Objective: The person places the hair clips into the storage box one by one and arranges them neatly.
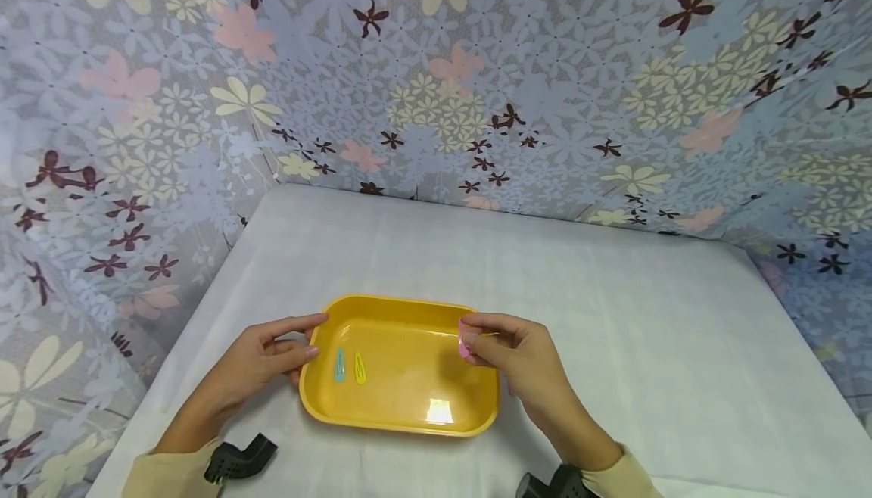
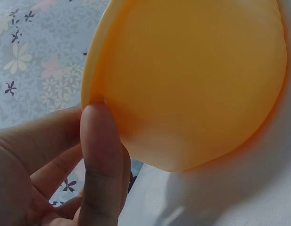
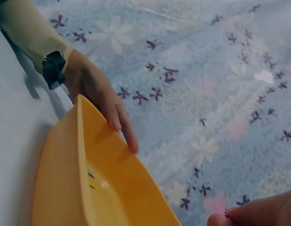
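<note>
Tray (image 1: 402,315) pinched at rim by left grip (image 1: 253,360); right grip (image 1: 530,356) pinching pink piece (image 1: 462,337).

yellow tray (image 1: 402,369): holds turquoise clip (image 1: 340,365), lime clip (image 1: 360,369) | pink piece (image 1: 462,334): pinched

1. Tray (image 1: 402,399): solid orange-yellow, one white glare patch.
2. Teal clip (image 1: 339,365): single blue-green tone.
3. Yellow clip (image 1: 359,368): brighter, more lemon than tray.
4. Small piece (image 1: 463,347): pink.
5. Counter (image 1: 627,331): plain white.
6. Backdrop (image 1: 436,119): floral; greyish ground, pale blue, cream, salmon-pink, dark maroon blooms.
7. Sleeves (image 1: 173,474): beige.
8. Wrist devices (image 1: 240,460): black.
</note>
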`<state>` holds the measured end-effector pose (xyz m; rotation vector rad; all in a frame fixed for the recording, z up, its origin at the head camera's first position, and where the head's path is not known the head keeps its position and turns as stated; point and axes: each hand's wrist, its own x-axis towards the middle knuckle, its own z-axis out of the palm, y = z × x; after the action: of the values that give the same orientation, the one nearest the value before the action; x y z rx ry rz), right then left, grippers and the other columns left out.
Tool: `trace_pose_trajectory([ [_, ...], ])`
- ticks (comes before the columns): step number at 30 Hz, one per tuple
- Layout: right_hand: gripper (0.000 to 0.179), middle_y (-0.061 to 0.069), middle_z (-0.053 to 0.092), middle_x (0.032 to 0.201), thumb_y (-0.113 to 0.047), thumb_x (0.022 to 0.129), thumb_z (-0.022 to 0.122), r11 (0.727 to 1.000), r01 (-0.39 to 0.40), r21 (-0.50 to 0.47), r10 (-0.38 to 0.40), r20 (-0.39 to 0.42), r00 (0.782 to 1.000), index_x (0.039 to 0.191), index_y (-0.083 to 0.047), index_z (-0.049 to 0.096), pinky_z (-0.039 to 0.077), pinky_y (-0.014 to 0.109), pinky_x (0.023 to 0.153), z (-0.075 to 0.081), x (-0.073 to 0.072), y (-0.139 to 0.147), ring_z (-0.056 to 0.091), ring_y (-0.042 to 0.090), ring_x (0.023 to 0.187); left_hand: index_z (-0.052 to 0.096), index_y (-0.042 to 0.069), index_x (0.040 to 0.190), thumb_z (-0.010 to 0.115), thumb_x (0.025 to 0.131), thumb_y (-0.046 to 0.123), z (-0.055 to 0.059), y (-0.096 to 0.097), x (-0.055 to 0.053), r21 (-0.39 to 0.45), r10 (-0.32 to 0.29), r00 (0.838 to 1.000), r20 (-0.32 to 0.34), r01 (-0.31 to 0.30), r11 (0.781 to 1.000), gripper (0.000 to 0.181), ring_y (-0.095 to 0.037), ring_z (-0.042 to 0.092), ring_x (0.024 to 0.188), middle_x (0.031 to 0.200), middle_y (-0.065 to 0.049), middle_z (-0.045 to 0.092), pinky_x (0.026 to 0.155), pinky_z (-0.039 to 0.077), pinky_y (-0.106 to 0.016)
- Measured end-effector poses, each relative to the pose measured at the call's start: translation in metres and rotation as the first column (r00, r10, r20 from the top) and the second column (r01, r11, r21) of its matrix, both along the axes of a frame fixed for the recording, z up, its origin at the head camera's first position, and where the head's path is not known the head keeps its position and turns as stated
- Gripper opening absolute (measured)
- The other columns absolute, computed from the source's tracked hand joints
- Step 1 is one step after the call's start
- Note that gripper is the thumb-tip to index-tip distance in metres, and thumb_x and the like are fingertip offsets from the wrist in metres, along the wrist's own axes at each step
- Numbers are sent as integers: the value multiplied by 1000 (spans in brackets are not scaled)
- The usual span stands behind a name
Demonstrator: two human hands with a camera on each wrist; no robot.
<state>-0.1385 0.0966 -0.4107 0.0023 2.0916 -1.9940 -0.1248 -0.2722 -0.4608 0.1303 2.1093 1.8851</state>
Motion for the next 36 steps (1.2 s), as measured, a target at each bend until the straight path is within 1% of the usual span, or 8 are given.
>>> trace_pose_trajectory([
  [3, 31, 17, 71, 104, -2, 89, 78, 997, -52, -50, 51, -18, 999, 117, 8, 71, 62, 37, 79, -2, -2, -13, 74, 25, 88, 54, 0, 146, 75, 95, 15, 0, 0, -1, -6, 2, 1000, -5, -2, 1000, 57, -16, 63, 66, 119, -27, 60, 65, 60, -33],
  [10, 30, 13, 69, 99, -1, 90, 76, 989, -148, -4, 148, -37, 988, 119, 7, 71, 62, 35, 77, -7, -1, -42, 73, 21, 83, 55, 1, 146, 75, 95, 15, 0, 0, -1, -2, 7, 1000, 3, -7, 1000, 56, -15, 63, 68, 119, -26, 60, 65, 60, -33],
  [16, 29, 12, 69, 94, -2, 90, 76, 988, -152, 37, 154, -63, 986, 117, 5, 73, 62, 33, 73, -13, 5, -60, 73, 23, 77, 55, 1, 146, 75, 95, 15, 0, 0, 0, 6, 0, 1000, 1, 0, 1000, 56, -15, 62, 67, 119, -25, 59, 65, 60, -33],
  [20, 24, 9, 70, 92, -4, 89, 76, 981, -142, 135, 160, -132, 978, 113, 0, 76, 62, 30, 69, -18, 7, -69, 73, 21, 73, 55, 2, 146, 74, 95, 16, 0, 0, 0, -4, -4, 1000, -6, 4, 1000, 56, -15, 62, 67, 119, -25, 59, 65, 59, -33],
  [25, 19, -3, 70, 87, -8, 90, 75, 946, -103, 309, 174, -211, 962, 108, -8, 79, 58, 26, 62, -23, 8, -79, 71, 12, 69, 56, 2, 145, 75, 95, 15, 0, 0, 0, -13, 0, 1000, -23, 0, 1000, 55, -15, 63, 67, 118, -23, 60, 64, 59, -33],
  [29, 17, -7, 68, 84, -6, 89, 75, 910, -73, 409, 197, -270, 942, 105, -7, 80, 54, 22, 59, -28, 7, -89, 68, 10, 70, 56, 0, 145, 75, 95, 13, -1, -1, 0, -13, 3, 999, -36, -4, 1000, 55, -15, 63, 66, 117, -22, 60, 63, 60, -32],
  [33, 12, -8, 66, 81, -5, 89, 76, 869, -57, 491, 243, -324, 914, 100, -7, 80, 53, 21, 60, -32, 7, -96, 65, 8, 69, 55, -1, 145, 74, 95, 13, 0, 0, 1, -6, 1, 999, -33, -1, 1000, 55, -15, 62, 66, 117, -21, 59, 64, 59, -32],
  [36, 9, -8, 67, 79, -5, 89, 77, 848, -62, 527, 280, -344, 896, 98, -6, 80, 52, 20, 61, -34, 7, -99, 62, 6, 68, 55, -1, 145, 74, 95, 12, 2, 1, 2, 1, -1, 999, -32, 1, 1000, 54, -16, 62, 66, 117, -22, 59, 64, 59, -31],
])
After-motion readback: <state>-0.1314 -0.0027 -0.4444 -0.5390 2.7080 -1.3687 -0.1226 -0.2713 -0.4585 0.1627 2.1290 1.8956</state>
